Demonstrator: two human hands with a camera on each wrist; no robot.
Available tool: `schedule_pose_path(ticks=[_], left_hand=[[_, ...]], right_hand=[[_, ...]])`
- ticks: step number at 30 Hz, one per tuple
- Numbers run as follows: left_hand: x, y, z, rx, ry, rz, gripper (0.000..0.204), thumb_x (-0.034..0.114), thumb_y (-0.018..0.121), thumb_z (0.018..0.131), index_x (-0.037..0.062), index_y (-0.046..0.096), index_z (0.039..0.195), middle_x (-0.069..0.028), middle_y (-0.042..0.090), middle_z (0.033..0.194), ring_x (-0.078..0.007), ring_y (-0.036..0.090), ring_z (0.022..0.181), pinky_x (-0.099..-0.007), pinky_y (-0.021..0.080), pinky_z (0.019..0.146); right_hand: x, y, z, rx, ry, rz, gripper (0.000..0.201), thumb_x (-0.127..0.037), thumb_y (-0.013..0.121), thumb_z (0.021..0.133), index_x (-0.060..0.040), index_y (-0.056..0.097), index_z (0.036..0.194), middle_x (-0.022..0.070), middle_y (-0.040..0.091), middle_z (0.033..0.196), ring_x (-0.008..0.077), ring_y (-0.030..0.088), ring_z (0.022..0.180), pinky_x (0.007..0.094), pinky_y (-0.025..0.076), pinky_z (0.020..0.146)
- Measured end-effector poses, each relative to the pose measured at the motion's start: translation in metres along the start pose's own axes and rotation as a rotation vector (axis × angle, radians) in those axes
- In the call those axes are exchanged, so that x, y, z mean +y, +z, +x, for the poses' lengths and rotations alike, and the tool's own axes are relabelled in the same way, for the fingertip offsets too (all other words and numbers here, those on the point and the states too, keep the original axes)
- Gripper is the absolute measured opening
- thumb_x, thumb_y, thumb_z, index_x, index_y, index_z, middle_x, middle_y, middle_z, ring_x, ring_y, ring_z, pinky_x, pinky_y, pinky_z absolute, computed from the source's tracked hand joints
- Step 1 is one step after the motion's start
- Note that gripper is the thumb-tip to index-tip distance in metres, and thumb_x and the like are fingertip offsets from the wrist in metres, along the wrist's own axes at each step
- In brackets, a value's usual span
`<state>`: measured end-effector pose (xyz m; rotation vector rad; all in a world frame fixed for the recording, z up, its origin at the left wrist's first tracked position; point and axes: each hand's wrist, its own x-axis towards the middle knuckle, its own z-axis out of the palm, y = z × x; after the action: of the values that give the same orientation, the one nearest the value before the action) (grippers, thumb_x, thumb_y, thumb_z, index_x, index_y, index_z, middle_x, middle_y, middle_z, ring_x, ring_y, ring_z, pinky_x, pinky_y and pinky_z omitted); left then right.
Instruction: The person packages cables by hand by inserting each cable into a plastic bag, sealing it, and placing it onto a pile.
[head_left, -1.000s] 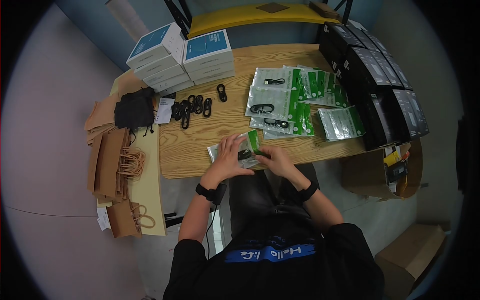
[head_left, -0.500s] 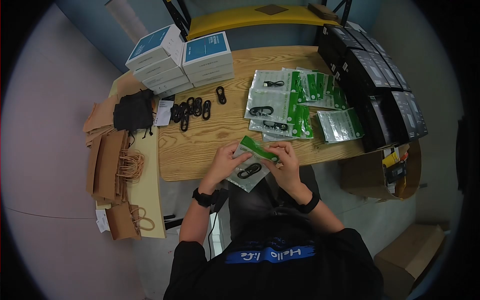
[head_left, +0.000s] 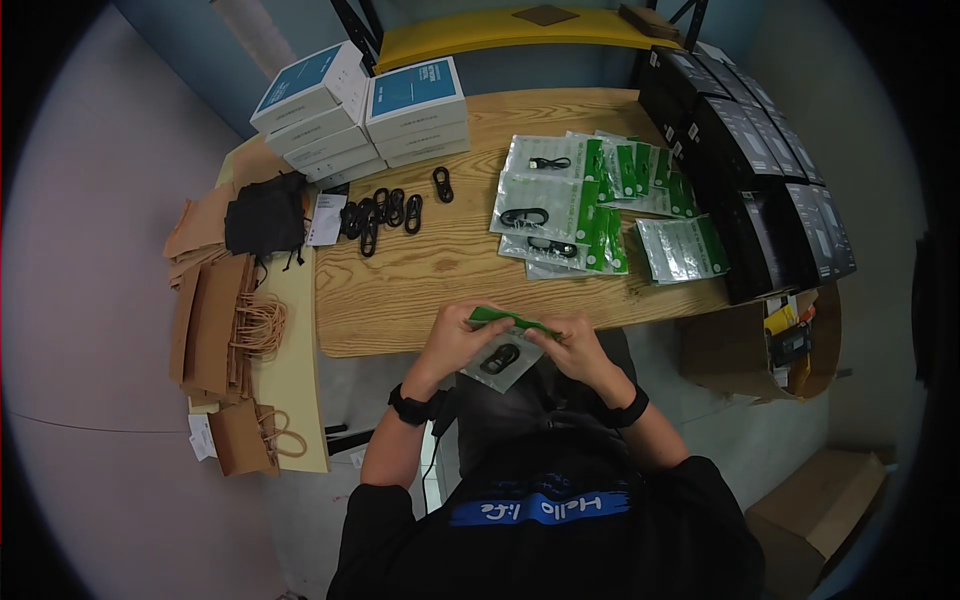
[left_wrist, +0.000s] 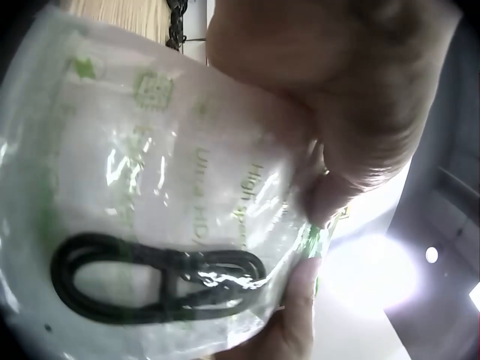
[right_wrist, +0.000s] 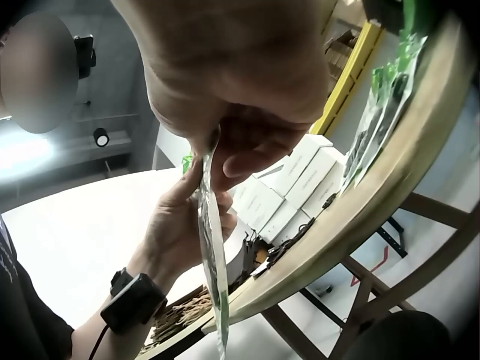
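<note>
Between both hands, over the lap at the table's front edge, hangs a clear plastic bag (head_left: 482, 372) with a green top strip. Inside it a coiled black cable (left_wrist: 161, 277) shows through the film. The left hand (head_left: 455, 340) pinches the left end of the green strip, thumb on the near side. At the strip's other end the right hand (head_left: 575, 350) pinches it the same way. The right wrist view shows the bag edge-on, below the right hand (right_wrist: 240, 97), with the left hand (right_wrist: 176, 232) beyond it.
Bagged cables (head_left: 540, 190) lie in overlapping piles on the wooden table (head_left: 440, 270). Loose coiled black cables (head_left: 370, 225) lie left of them. White boxes (head_left: 415, 110) stand behind, black boxes (head_left: 740, 150) at the right. Paper bags (head_left: 215, 330) and a black pouch (head_left: 265, 215) are on the left.
The bag has been lifted off the table and drawn toward the body. Both hands now hold its green strip, which has tipped and folded since half a second ago.
</note>
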<state>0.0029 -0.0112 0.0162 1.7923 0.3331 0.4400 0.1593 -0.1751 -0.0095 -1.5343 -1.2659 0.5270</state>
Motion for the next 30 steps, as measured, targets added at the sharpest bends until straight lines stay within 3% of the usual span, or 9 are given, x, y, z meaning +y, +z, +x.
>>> schedule_pose_path(ticks=[2, 4, 5, 9, 11, 18, 23, 25, 30], left_hand=[[-0.004, 0.0, -0.001, -0.012, 0.036, 0.04, 0.017, 0.014, 0.073, 0.093, -0.0027, 0.074, 0.096, -0.0073, 0.068, 0.077, -0.0117, 0.063, 0.071, -0.0302, 0.049, 0.064], [-0.015, -0.004, -0.005, -0.008, -0.072, 0.029, 0.019, 0.016, 0.072, 0.094, -0.0031, 0.073, 0.094, -0.0075, 0.066, 0.076, -0.0127, 0.06, 0.068, -0.0316, 0.047, 0.063], [-0.02, -0.006, -0.006, -0.008, -0.178, 0.019, 0.022, 0.018, 0.071, 0.095, -0.0035, 0.072, 0.093, -0.0077, 0.064, 0.074, -0.0137, 0.057, 0.065, -0.033, 0.045, 0.061], [-0.015, -0.006, -0.004, 0.03, -0.128, 0.015, 0.028, 0.021, 0.07, 0.097, -0.0034, 0.066, 0.085, -0.0071, 0.056, 0.068, -0.0153, 0.05, 0.06, -0.0333, 0.041, 0.057], [-0.001, -0.001, -0.001, 0.162, 0.114, 0.141, 0.037, 0.028, 0.063, 0.102, -0.0029, 0.063, 0.082, -0.0071, 0.051, 0.066, -0.0162, 0.046, 0.06, -0.0336, 0.038, 0.056], [-0.02, -0.02, 0.001, 0.012, -0.047, 0.187, 0.047, 0.036, 0.053, 0.107, -0.0037, 0.065, 0.085, -0.0088, 0.056, 0.068, -0.016, 0.051, 0.064, -0.0316, 0.043, 0.062], [-0.004, -0.031, 0.021, 0.084, -0.041, 0.011, 0.046, 0.038, 0.045, 0.109, 0.0009, 0.07, 0.118, -0.011, 0.072, 0.096, -0.0162, 0.064, 0.086, -0.0303, 0.051, 0.078], [-0.02, -0.058, 0.038, 0.088, -0.012, 0.0, 0.044, 0.035, 0.045, 0.109, 0.0033, 0.064, 0.133, -0.0127, 0.072, 0.114, -0.0188, 0.067, 0.101, -0.0306, 0.052, 0.086], [-0.039, -0.084, 0.079, 0.231, -0.201, 0.569, 0.046, 0.028, 0.056, 0.104, 0.002, 0.055, 0.142, -0.0167, 0.056, 0.144, -0.0313, 0.062, 0.122, -0.0374, 0.048, 0.105]], right_hand=[[-0.006, -0.004, 0.001, -0.02, 0.035, -0.014, 0.022, -0.016, 0.073, 0.093, 0.0025, 0.068, 0.082, 0.0155, 0.049, 0.057, 0.0268, 0.045, 0.048, 0.0373, 0.036, 0.048], [-0.012, -0.007, 0.003, -0.053, 0.053, -0.034, 0.022, -0.014, 0.069, 0.097, 0.0015, 0.069, 0.081, 0.0064, 0.054, 0.051, 0.0124, 0.053, 0.043, 0.0301, 0.038, 0.043], [-0.015, -0.008, 0.003, -0.051, 0.052, -0.035, 0.022, -0.014, 0.069, 0.097, 0.0015, 0.069, 0.081, 0.0064, 0.054, 0.051, 0.0124, 0.053, 0.043, 0.0301, 0.038, 0.043], [-0.02, -0.01, 0.005, -0.107, 0.174, 0.036, 0.023, -0.014, 0.066, 0.099, 0.0024, 0.068, 0.082, 0.0083, 0.059, 0.054, 0.0137, 0.062, 0.046, 0.029, 0.044, 0.043], [-0.019, -0.01, 0.004, -0.135, 0.205, 0.04, 0.023, -0.014, 0.066, 0.099, 0.003, 0.068, 0.083, 0.0106, 0.062, 0.057, 0.0166, 0.066, 0.05, 0.0302, 0.047, 0.046], [-0.013, -0.007, 0.002, -0.162, 0.295, 0.188, 0.019, -0.011, 0.059, 0.103, 0.004, 0.066, 0.093, 0.0092, 0.065, 0.06, 0.0151, 0.069, 0.055, 0.0269, 0.052, 0.049], [0.0, -0.01, 0.007, -0.061, 0.284, 0.194, 0.021, -0.013, 0.055, 0.105, 0.0043, 0.066, 0.102, 0.0062, 0.064, 0.061, 0.014, 0.069, 0.056, 0.0258, 0.052, 0.049], [0.015, -0.017, 0.014, 0.177, 0.334, 0.47, 0.027, -0.019, 0.051, 0.108, 0.0049, 0.065, 0.11, 0.0054, 0.065, 0.066, 0.0137, 0.069, 0.057, 0.0255, 0.053, 0.051], [0.041, -0.048, 0.051, 0.349, 0.322, 0.696, 0.031, -0.027, 0.05, 0.109, 0.0013, 0.06, 0.119, 0.0117, 0.07, 0.088, 0.0179, 0.072, 0.075, 0.0285, 0.059, 0.061]])
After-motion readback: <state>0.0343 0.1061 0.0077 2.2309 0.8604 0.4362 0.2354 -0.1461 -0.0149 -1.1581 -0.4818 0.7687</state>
